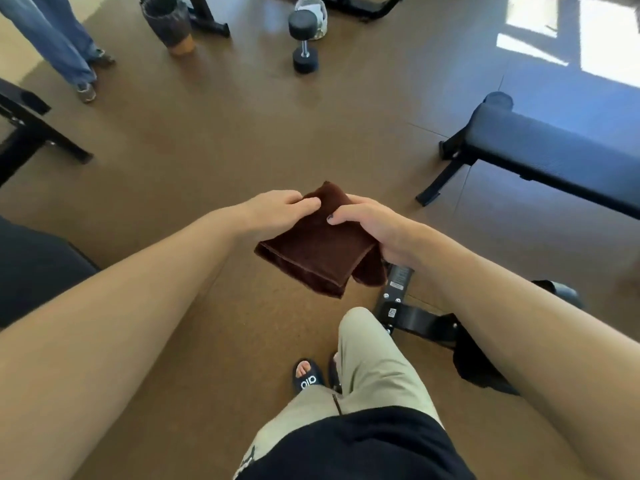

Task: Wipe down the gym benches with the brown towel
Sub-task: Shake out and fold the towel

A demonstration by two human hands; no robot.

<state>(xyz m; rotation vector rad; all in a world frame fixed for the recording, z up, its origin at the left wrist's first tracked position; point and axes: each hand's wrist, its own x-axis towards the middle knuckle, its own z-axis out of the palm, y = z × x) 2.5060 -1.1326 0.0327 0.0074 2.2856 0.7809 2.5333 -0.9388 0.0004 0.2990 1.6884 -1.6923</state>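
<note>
Towel (pixel 320 245), brown and folded into several layers, is held in mid-air above the floor (pixel 207 150) between both hands, in front of the person's body. The left hand (pixel 277 211) is laid over the towel's upper left corner, its fingers (pixel 304 202) curled onto the top of the fabric while the thumb is hidden. The right hand (pixel 374 226) grips the towel's right edge, with the thumb pressed on top and the other fingers wrapped beneath the cloth, out of sight. A loose fold hangs down below the right hand. A padded black bench (pixel 554 157) on a black frame is seen to the right, well apart from the towel and untouched. Part of another black bench frame (pixel 415 317) lies on the floor just beneath the right forearm, and a dark edge of further equipment (pixel 31 133) is seen at the left. At the top, a bin (pixel 169 19) lined with a dark bag stands on the floor; its contents cannot be made out. Near it, a dumbbell (pixel 304 43) lies on the floor in front of a pale basket-like container (pixel 317 15), whose contents cannot be told. Another person's legs (pixel 65 46) in blue jeans are seen at the upper left. Beige trousers and a black slide sandal (pixel 308 375) are visible below.
</note>
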